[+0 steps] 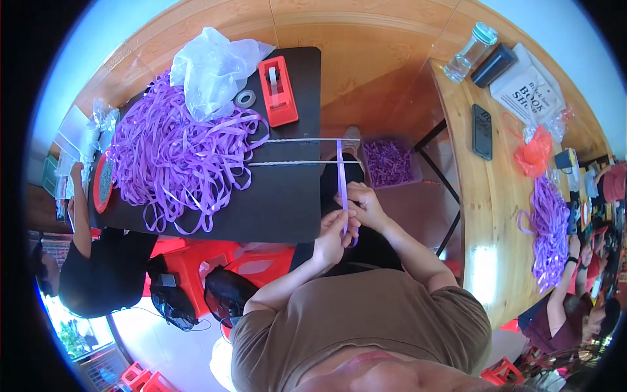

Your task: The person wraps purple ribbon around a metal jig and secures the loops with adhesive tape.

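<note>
A purple ribbon hangs over two thin metal rods that jut out past the right edge of the black table. My left hand pinches the ribbon below the rods, and a short end shows under its fingers. Just above and to the right, my right hand is closed with its fingertips at the same ribbon; part of its grip is hidden behind the strip. Left of the rods lies a large tangled heap of purple ribbon.
On the black table are a red tape dispenser, a tape roll and a clear plastic bag. A box of purple pieces stands on the floor. The wooden table at right holds a phone. Other people sit at both sides.
</note>
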Available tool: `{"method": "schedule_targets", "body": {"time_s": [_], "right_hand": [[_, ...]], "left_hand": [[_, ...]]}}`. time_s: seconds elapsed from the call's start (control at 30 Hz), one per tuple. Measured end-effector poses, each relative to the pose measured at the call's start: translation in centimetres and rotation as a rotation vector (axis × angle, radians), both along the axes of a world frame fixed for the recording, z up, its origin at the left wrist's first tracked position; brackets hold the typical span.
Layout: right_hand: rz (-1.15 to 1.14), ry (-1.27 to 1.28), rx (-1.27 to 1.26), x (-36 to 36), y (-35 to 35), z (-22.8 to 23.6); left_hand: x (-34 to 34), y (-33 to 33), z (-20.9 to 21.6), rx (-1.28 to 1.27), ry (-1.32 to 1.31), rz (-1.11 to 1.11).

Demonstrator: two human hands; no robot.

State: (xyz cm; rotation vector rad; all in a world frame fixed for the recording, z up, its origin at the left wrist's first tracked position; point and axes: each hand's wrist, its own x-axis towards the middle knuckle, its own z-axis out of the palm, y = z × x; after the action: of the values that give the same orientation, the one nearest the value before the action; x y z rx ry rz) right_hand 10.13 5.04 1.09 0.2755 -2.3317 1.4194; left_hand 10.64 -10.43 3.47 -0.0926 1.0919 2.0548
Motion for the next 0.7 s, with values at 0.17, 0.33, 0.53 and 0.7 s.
{"method": "schedule_targets", "body": {"time_s": [0.17,0.33,0.53,0.7], "right_hand": [[0.14,-0.302,-0.663,4.5,-1.7,-0.9],[0.132,-0.445,-0.912,7.1,-2.9,-1.1],[-0.01,-0.45,-0.825,9.7,-5.4,-2.3],[-0.148,-0.592,-0.627,11.6,-6.7,-4.5]], "left_hand": [[1.1,-0.7,0.7,0.055,0.009,-0.042],[2.0,-1.5,0.2,0.129,0.007,-0.093],[1.7,-2.2,0.6,0.256,0.011,-0.068],[1.5,-2.3,0.2,0.247,-0.05,-0.081]]}}
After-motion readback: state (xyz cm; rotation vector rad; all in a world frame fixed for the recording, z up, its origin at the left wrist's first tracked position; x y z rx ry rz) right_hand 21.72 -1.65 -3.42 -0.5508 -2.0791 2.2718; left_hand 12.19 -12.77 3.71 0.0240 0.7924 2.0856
